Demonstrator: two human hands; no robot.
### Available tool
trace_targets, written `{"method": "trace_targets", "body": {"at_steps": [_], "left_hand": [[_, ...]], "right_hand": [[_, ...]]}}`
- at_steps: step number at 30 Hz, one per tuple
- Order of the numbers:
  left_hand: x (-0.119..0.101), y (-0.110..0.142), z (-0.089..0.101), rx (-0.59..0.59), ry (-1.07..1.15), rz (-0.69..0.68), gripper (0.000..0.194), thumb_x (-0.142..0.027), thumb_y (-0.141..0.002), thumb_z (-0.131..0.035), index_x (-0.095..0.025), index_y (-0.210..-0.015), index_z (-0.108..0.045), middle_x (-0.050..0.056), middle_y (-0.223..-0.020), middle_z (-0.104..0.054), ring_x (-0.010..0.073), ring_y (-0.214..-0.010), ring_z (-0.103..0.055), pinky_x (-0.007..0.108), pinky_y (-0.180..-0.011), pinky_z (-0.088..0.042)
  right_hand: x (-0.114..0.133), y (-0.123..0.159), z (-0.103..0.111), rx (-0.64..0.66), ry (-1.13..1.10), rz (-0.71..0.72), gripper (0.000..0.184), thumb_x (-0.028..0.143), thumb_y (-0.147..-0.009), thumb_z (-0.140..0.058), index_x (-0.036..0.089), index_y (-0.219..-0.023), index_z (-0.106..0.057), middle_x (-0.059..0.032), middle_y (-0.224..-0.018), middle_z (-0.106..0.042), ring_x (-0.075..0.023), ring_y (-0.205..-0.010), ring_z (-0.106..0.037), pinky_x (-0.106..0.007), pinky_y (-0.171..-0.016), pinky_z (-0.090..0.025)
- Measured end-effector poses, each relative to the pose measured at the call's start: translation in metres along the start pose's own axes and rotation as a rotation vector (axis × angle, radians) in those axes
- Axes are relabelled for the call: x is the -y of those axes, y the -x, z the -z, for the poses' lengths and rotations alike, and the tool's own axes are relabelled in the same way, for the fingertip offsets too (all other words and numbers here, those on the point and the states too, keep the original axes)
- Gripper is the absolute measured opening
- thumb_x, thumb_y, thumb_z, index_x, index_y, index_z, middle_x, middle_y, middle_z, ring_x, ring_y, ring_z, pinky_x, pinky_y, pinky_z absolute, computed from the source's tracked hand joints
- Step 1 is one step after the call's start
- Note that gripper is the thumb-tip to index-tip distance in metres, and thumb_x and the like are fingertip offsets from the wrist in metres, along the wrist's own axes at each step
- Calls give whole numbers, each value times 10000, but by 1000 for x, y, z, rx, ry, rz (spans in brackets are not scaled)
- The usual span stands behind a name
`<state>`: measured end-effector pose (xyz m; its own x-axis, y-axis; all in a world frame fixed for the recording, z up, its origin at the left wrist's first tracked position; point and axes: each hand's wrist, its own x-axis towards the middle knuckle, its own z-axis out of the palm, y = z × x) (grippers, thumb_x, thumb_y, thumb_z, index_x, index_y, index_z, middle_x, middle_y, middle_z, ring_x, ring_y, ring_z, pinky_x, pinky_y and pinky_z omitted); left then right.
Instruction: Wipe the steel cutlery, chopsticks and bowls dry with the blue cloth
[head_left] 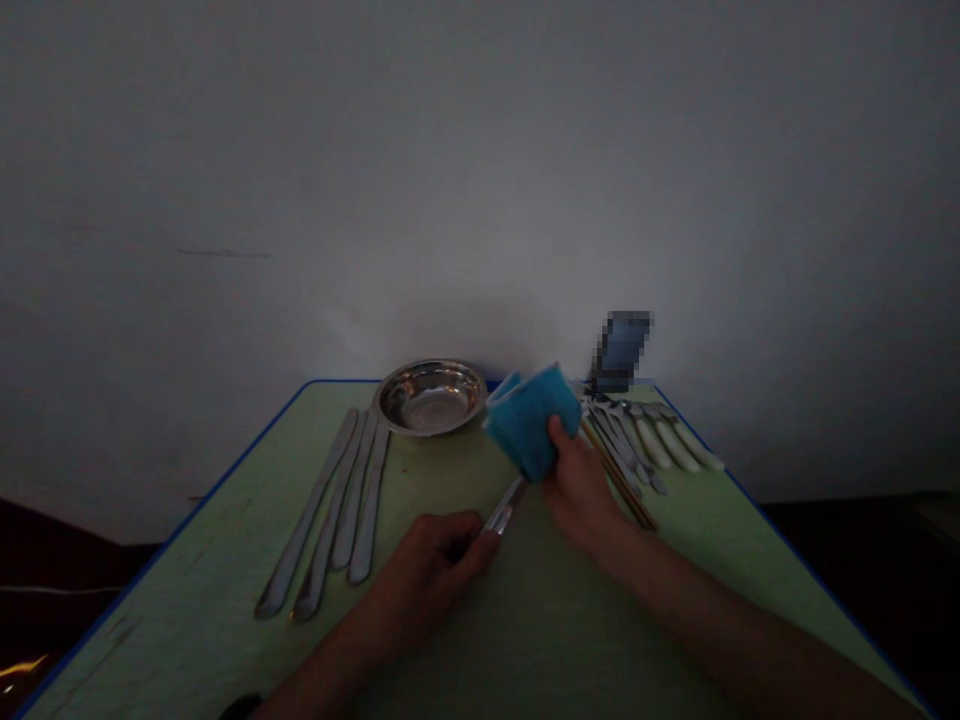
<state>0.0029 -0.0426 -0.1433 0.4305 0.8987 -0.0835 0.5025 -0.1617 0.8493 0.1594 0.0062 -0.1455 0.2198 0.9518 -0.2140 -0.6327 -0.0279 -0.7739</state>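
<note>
My left hand [442, 555] is closed round the near end of a shiny metal cutlery handle [507, 506]. The handle slants up and to the right, over the middle of the table. Its far end goes under a folded blue cloth [531, 420], so I cannot tell what kind of cutlery it is. Gripping that cloth is my right hand [576, 478], thumb on top and the other fingers mostly hidden. Left of my left hand lie several table knives [366, 510], side by side with their ends towards me.
Against the wall stands a round steel bowl [431, 430]. To the right lie wooden chopsticks [634, 500], metal cutlery [626, 450] and several pieces with white handles [679, 445]. A blurred-out, phone-like object [622, 350] leans behind them. The pale green table [202, 600] has a blue edge.
</note>
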Motion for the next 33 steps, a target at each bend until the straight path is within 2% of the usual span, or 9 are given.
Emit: {"method": "trace_targets", "body": {"at_steps": [6, 10, 13, 16, 20, 24, 28, 30, 33], "left_hand": [[6, 3, 4, 120, 50, -89, 384, -394, -857, -397, -199, -534, -324, -72, -523, -254, 79, -479, -264, 218, -446, -200], [6, 5, 3, 170, 44, -98, 389, -388, -894, -375, -181, -575, -452, -58, -506, -408, 84, -479, -384, 206, -471, -277], [4, 5, -2, 172, -28, -121, 393, -371, -927, -332, -169, -673, -553, -26, -607, -531, 101, -565, -490, 213, -554, -344], [3, 3, -6, 129, -74, -105, 369, -368, -934, -328, -171, -705, -540, -24, -640, -535, 109, -594, -513, 222, -589, -364], [4, 2, -6, 100, -54, -101, 351, -373, -929, -350, -173, -686, -506, -24, -631, -533, 112, -590, -509, 230, -595, -372], [13, -4, 0, 200, 184, -46, 363, -419, -912, -393, -161, -718, -559, -16, -641, -558, 102, -568, -493, 222, -560, -379], [23, -14, 11, 348, 746, 72, 409, -518, -867, -416, -143, -914, -573, 15, -644, -595, 107, -478, -498, 204, -413, -354], [18, -19, 21, 400, 919, 43, 404, -533, -845, -451, -147, -885, -563, -21, -548, -532, 86, -416, -453, 176, -368, -320], [-4, -27, 43, 452, 955, -43, 379, -553, -762, -564, -181, -717, -507, -87, -428, -371, 55, -341, -322, 142, -320, -259]], "right_hand": [[47, -32, 4, -105, -115, 103, 150, 208, -867, -488, 177, -831, -630, -2, -798, -729, -125, -687, -665, -301, -750, -547], [58, -39, 8, -136, -130, 192, 200, 200, -884, -451, 181, -793, -627, 5, -774, -725, -111, -687, -662, -276, -727, -547], [49, -32, 6, -122, -84, 215, 142, 236, -859, -501, 190, -808, -626, 3, -803, -722, -120, -697, -656, -281, -716, -536], [28, -15, 1, -38, -17, 199, 152, 321, -810, -571, 189, -859, -627, 0, -811, -709, -129, -682, -635, -280, -688, -515], [-7, 13, -1, 72, 156, 124, 259, 444, -744, -619, 187, -728, -594, 46, -624, -606, -98, -564, -532, -223, -557, -442], [-22, 25, 4, 90, 209, 54, 270, 450, -719, -644, 189, -726, -577, 60, -617, -546, -82, -566, -474, -200, -530, -396], [-7, 23, -5, 167, 70, 54, 235, 430, -738, -637, 206, -779, -580, 56, -674, -573, -87, -606, -493, -208, -577, -420], [4, 22, -17, 229, -16, 49, 212, 408, -754, -628, 212, -826, -593, 45, -742, -618, -92, -651, -528, -215, -621, -443], [20, 22, -40, 335, -119, 56, 197, 375, -778, -609, 205, -877, -612, 15, -861, -674, -111, -768, -592, -237, -723, -474]]}}
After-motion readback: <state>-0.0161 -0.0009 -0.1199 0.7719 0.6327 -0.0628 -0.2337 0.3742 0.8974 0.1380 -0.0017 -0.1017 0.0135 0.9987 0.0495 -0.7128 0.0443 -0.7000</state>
